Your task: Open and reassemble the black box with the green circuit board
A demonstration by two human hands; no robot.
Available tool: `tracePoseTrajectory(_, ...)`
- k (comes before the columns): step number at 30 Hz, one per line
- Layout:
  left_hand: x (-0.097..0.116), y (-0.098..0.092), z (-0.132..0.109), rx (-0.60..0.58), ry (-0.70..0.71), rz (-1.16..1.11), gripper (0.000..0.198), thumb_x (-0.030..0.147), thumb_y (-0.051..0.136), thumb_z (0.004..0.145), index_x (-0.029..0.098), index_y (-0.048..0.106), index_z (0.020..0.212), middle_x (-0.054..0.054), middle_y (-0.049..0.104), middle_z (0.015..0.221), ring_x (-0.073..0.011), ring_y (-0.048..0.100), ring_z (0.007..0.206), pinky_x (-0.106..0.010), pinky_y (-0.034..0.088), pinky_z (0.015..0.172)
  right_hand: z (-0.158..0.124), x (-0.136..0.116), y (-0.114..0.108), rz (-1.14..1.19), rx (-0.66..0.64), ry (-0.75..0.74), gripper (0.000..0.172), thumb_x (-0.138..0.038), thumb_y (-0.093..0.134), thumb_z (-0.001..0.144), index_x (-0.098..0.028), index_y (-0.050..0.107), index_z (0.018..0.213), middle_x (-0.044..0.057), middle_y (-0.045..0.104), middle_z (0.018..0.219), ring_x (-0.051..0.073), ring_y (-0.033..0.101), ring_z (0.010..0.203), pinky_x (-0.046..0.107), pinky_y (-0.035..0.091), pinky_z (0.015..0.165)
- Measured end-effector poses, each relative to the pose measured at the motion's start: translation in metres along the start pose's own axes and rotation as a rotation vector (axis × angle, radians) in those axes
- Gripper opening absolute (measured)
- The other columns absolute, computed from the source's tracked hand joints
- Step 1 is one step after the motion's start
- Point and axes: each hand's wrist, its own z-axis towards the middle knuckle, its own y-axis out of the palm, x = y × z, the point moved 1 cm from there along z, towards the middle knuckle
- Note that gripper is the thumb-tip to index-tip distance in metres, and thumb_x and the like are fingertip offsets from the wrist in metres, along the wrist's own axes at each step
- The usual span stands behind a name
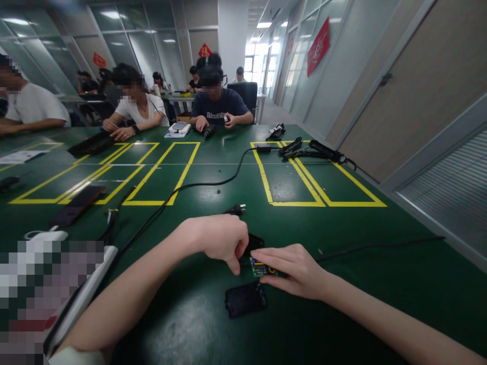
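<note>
My right hand (299, 269) pinches a small green circuit board (258, 267) between its thumb and fingers. Coloured components and a copper ring show on the board. Just left of it is my left hand (224, 239), its fingers curled and its thumb pointing down. What those fingers hold, if anything, is hidden. A black plastic casing piece (255, 243) shows behind the two hands, partly covered by the left one. Nearer to me, a black rectangular casing half (246, 299) lies flat on the green table (182, 324), below the board.
A black cable (213, 183) crosses the table, and a plug (238, 209) lies beyond my left hand. Another cable (380, 246) runs right. A dark phone (78, 205) lies left. Black tools (315, 151) lie at the far right. Across the table, a person (222, 104) handles a drill.
</note>
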Motion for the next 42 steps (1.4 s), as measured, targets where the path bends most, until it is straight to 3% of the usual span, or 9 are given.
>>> tracePoseTrajectory(4, 0.006, 0.002, 0.0, -0.082, -0.009, 0.008, 0.016, 0.025, 0.092, 0.075, 0.018, 0.078, 0.074, 0.003, 0.07, 0.06, -0.0132, 0.061, 0.059, -0.023, 0.041, 0.056, -0.004, -0.002, 0.001, 0.055, -0.122, 0.125, 0.045, -0.042, 0.063, 0.103, -0.018, 0.061, 0.141, 0.013, 0.078, 0.119, 0.02, 0.079, 0.1, 0.025, 0.057, 0.073)
tracePoseTrajectory(8, 0.001, 0.008, 0.013, -0.184, -0.116, -0.033, 0.017, 0.022, 0.09, 0.075, 0.018, 0.075, 0.069, 0.005, 0.06, 0.05, -0.0137, 0.061, 0.055, -0.022, 0.045, 0.057, -0.006, -0.004, 0.005, 0.038, -0.268, 0.249, 0.059, -0.046, 0.073, 0.093, -0.021, 0.061, 0.145, 0.014, 0.073, 0.133, 0.024, 0.076, 0.11, 0.028, 0.058, 0.079)
tracePoseTrajectory(12, -0.01, 0.011, 0.023, -0.194, -0.196, -0.127, 0.014, 0.018, 0.089, 0.072, 0.017, 0.076, 0.078, 0.006, 0.059, 0.049, -0.0153, 0.064, 0.056, -0.024, 0.052, 0.062, -0.004, -0.003, 0.009, -0.034, -0.257, 0.31, 0.067, -0.045, 0.075, 0.088, -0.02, 0.058, 0.148, 0.018, 0.064, 0.146, 0.028, 0.074, 0.113, 0.032, 0.059, 0.081)
tracePoseTrajectory(15, -0.016, 0.013, 0.025, -0.203, -0.201, -0.18, 0.015, 0.015, 0.088, 0.07, 0.016, 0.075, 0.075, 0.005, 0.06, 0.048, -0.0161, 0.064, 0.054, -0.027, 0.056, 0.067, -0.003, -0.003, 0.009, -0.029, -0.264, 0.371, 0.067, -0.04, 0.073, 0.085, -0.02, 0.057, 0.147, 0.017, 0.064, 0.145, 0.028, 0.075, 0.111, 0.034, 0.06, 0.083)
tracePoseTrajectory(25, -0.023, 0.016, 0.028, -0.215, -0.23, -0.237, 0.018, 0.014, 0.087, 0.071, 0.016, 0.069, 0.069, 0.006, 0.054, 0.045, -0.0142, 0.059, 0.049, -0.028, 0.059, 0.066, -0.004, 0.011, 0.001, 0.101, -0.205, 0.312, 0.045, -0.023, 0.063, 0.089, -0.019, 0.064, 0.135, 0.011, 0.075, 0.126, 0.022, 0.075, 0.109, 0.03, 0.061, 0.089)
tracePoseTrajectory(32, -0.027, 0.02, 0.031, -0.204, -0.211, -0.228, 0.017, 0.014, 0.087, 0.069, 0.016, 0.07, 0.069, 0.006, 0.055, 0.045, -0.0135, 0.06, 0.048, -0.027, 0.059, 0.064, -0.003, 0.017, -0.009, 0.075, -0.341, 0.246, 0.055, -0.02, 0.059, 0.091, -0.02, 0.058, 0.146, 0.014, 0.07, 0.14, 0.023, 0.073, 0.117, 0.033, 0.06, 0.091)
tracePoseTrajectory(36, -0.029, 0.02, 0.032, -0.196, -0.209, -0.231, 0.017, 0.014, 0.087, 0.07, 0.016, 0.069, 0.068, 0.006, 0.056, 0.046, -0.0134, 0.06, 0.048, -0.026, 0.057, 0.062, -0.002, 0.015, -0.009, 0.063, -0.332, 0.253, 0.053, -0.019, 0.058, 0.092, -0.019, 0.057, 0.145, 0.014, 0.07, 0.139, 0.024, 0.073, 0.118, 0.033, 0.06, 0.092)
tracePoseTrajectory(42, -0.03, 0.019, 0.028, -0.193, -0.216, -0.247, 0.02, 0.014, 0.087, 0.071, 0.016, 0.067, 0.067, 0.006, 0.056, 0.046, -0.0126, 0.058, 0.049, -0.023, 0.052, 0.058, -0.006, 0.018, -0.008, -0.091, -0.263, 0.302, 0.054, -0.028, 0.057, 0.098, -0.022, 0.05, 0.152, 0.015, 0.066, 0.136, 0.021, 0.075, 0.093, 0.031, 0.059, 0.075)
